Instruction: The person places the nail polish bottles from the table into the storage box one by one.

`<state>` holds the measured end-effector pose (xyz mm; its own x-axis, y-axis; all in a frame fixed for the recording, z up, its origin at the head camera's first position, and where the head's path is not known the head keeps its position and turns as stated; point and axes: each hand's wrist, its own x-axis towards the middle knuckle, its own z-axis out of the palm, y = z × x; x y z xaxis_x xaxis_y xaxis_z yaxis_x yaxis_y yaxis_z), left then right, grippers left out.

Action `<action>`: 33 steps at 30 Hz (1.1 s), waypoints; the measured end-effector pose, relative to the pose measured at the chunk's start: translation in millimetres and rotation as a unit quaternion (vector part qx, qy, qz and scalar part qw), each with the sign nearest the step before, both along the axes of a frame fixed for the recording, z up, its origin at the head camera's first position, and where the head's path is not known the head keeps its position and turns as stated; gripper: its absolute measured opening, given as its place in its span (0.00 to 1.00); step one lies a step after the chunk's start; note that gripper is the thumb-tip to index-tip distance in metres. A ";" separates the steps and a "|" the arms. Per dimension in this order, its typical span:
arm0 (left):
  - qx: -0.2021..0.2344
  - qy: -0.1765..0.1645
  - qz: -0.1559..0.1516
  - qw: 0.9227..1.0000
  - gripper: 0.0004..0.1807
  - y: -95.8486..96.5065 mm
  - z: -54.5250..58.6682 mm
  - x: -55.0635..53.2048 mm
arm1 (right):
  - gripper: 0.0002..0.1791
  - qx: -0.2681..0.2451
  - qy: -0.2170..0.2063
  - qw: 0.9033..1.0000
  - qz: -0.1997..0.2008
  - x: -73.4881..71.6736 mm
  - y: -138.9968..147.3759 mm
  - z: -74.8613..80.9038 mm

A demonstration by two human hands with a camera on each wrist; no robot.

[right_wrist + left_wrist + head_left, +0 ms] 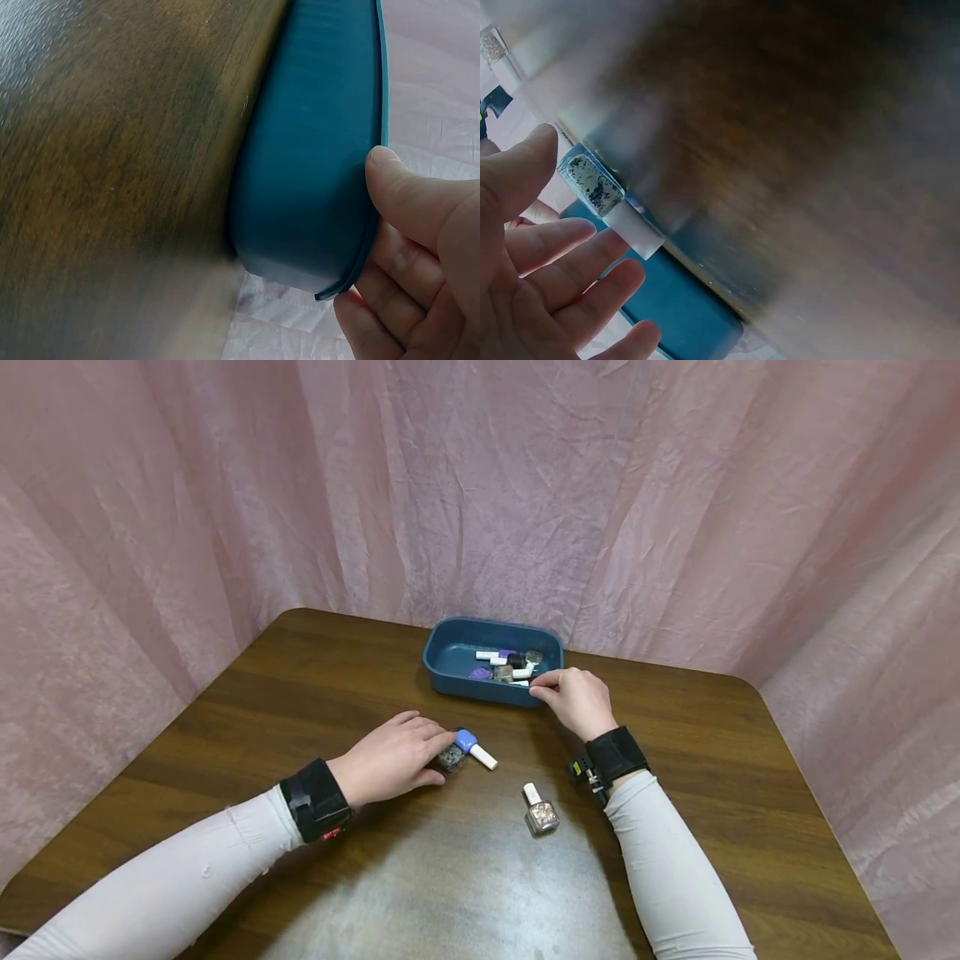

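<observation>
My left hand lies low over the table with its fingers relaxed, touching or just beside a nail polish bottle with dark flecks. In the left wrist view this flecked bottle shows a white cap near the fingertips. Against it lies a blue nail polish bottle with a white cap. My right hand pinches the front right rim of a blue plastic bin; in the right wrist view the thumb rests on the rim, and the other fingers are partly hidden.
Inside the bin several nail polish bottles lie in a heap, mostly toward its right half. A gold glitter bottle lies on the wooden table between the forearms. A pink curtain hangs behind the table.
</observation>
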<state>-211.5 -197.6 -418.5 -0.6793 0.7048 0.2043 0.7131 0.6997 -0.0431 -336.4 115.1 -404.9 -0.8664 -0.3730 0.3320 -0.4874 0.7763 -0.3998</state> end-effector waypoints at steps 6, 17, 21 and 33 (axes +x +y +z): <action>-0.002 0.013 -0.002 1.000 0.33 -0.2 -1.9 -1.1 | 0.12 0.002 0.001 1.000 -0.001 -0.1 -0.2 -0.2; -0.008 0.045 0.002 0.999 0.25 3.9 -2.9 -3.7 | 0.12 0.001 -0.001 1.000 -0.002 0.2 -0.7 0.0; -0.010 0.054 0.011 0.998 0.23 6.9 -2.3 -4.7 | 0.11 0.003 0.001 1.000 -0.002 -0.1 -0.4 0.1; -0.034 0.055 0.035 0.997 0.22 13.8 -4.5 -8.9 | 0.12 0.000 -0.008 1.000 -0.002 0.2 -0.6 0.8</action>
